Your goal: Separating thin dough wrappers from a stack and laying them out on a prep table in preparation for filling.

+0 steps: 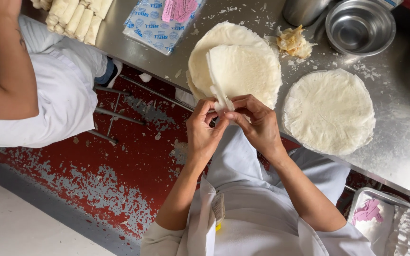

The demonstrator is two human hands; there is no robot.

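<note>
Left hand (204,130), right hand (257,122) pinch wrapper sheet (245,71) edge.

Thin, round, off-white pastry wrapper sheet (243,71): partly folded, its near edge lifted and pinched into a narrow strip at 6 o'clock. It lies on a stack of identical round sheets (205,52) at the steel desk (404,118) edge.

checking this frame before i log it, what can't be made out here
Head view, the only one:
- Front edge of the folded wrapper: covered by the left hand and right hand, so the pinch itself is hidden.
- Inside of the fold: hidden by the wrapper's top layer.
- Metal pot: cut off by the top edge.
- Tray, bottom right: cut off by the edges.
- Seated person, left: mostly out of frame.
</note>
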